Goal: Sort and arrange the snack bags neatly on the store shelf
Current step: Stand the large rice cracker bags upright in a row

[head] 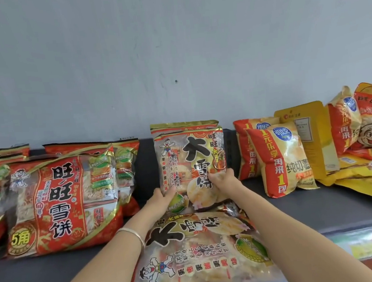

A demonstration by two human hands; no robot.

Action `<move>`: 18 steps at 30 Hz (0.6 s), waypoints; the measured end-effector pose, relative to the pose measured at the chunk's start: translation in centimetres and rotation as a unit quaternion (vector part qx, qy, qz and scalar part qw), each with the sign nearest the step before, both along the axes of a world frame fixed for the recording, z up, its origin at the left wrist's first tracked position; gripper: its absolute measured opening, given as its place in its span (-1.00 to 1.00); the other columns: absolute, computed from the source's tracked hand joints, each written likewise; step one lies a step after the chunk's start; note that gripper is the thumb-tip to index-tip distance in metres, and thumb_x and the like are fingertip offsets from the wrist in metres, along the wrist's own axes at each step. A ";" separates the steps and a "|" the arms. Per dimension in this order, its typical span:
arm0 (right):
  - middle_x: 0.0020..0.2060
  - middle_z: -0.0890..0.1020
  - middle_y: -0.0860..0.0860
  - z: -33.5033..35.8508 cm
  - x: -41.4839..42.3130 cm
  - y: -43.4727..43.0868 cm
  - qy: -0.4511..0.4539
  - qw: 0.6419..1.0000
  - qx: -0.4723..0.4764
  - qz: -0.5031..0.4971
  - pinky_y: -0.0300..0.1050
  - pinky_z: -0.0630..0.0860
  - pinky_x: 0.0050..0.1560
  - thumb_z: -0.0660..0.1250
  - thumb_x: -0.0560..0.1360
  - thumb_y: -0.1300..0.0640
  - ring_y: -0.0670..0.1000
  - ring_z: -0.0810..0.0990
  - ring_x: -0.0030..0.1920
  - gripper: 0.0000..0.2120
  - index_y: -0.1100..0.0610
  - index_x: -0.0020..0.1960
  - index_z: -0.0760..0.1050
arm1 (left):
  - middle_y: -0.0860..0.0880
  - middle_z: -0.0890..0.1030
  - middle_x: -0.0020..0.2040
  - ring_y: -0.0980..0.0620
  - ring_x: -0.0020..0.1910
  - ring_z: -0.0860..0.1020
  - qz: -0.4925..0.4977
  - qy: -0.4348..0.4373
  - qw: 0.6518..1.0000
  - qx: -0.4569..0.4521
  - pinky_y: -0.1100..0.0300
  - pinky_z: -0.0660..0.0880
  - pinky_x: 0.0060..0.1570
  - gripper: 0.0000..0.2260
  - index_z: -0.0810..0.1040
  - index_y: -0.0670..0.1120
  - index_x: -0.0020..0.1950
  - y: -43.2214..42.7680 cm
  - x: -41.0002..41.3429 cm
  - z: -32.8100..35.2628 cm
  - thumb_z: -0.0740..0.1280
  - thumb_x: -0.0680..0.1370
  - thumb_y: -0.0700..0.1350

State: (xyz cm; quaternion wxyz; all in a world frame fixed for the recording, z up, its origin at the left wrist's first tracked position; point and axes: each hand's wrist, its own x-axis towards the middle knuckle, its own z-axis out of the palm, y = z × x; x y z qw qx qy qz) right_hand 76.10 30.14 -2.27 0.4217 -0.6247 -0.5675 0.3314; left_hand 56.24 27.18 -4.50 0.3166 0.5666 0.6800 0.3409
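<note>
Both arms reach forward over a dark grey store shelf [321, 203] set against a pale grey wall [172, 52]. The left hand [161, 195] and the right hand [223, 179] grip the lower edges of an upright clear-and-red rice cracker bag with large black characters [188, 156], the left at its lower left corner, the right at its lower right side, fingers curled onto the front. A second bag of the same kind [183, 125] stands just behind it, only its top seam visible. Another matching clear rice cracker bag [204, 258] lies flat on the shelf's front edge between the forearms. A thin silver bangle [133, 234] circles the left wrist. To the left, a large red bag with white panel and black characters [60, 203] leans upright in front of similar bags. To the right stand yellow-and-orange puffed snack bags [283, 159], and beyond them a yellow flat pouch [307, 130].
</note>
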 end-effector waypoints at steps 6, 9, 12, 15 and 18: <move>0.41 0.29 0.22 -0.3 -0.5 -1.0 -0.047 0.998 -0.028 -0.025 0.17 0.27 0.39 0.24 0.53 -0.11 0.26 0.30 0.38 -0.35 0.17 0.49 0.13 | -0.18 0.39 0.37 -0.16 0.30 0.42 0.010 0.056 0.998 0.010 0.06 0.36 0.19 -0.42 0.15 -0.18 0.46 -1.0 0.6 0.3 0.02 0.61 0.21; 0.45 0.18 0.18 0.5 -0.3 -2.5 -0.133 0.989 0.007 -0.057 0.16 0.26 0.37 0.21 0.56 -0.05 0.28 0.22 0.42 -0.36 0.12 0.53 0.03 | -0.18 0.45 0.30 -0.13 0.18 0.48 0.022 0.098 0.995 0.013 0.09 0.41 0.02 -0.44 0.22 -0.21 0.40 -1.7 0.2 1.0 0.09 0.59 0.20; 0.24 0.41 0.16 0.7 -0.1 -4.5 -0.211 0.958 0.169 -0.098 0.09 0.44 0.15 0.22 0.56 0.10 0.22 0.43 0.23 -0.65 0.16 0.30 0.29 | -0.20 0.50 0.16 -0.10 -0.02 0.48 0.048 0.125 0.990 0.039 0.13 0.35 -0.14 -0.61 0.31 -0.20 0.18 -2.8 -0.2 1.5 0.20 0.59 0.11; 0.01 0.59 0.10 0.7 -0.8 -6.2 -0.228 0.955 0.189 0.027 -0.03 0.54 -0.12 0.23 0.57 0.10 0.09 0.57 -0.08 -0.86 0.12 0.10 0.41 | -0.19 0.50 0.04 -0.09 -0.07 0.46 0.050 0.144 0.988 0.039 0.10 0.36 -0.11 -0.73 0.31 -0.12 -0.01 -4.3 -0.4 1.4 0.28 0.56 0.05; 0.04 0.63 0.08 0.1 -2.1 -7.5 -0.318 0.925 0.137 0.159 -0.06 0.52 -0.06 0.24 0.58 0.04 0.08 0.58 -0.02 -0.77 0.14 0.14 0.52 | -0.16 0.42 0.22 -0.14 0.13 0.46 0.063 0.157 0.985 0.018 0.06 0.41 0.14 -0.70 0.36 -0.06 0.09 -6.0 -0.8 1.2 0.32 0.52 0.10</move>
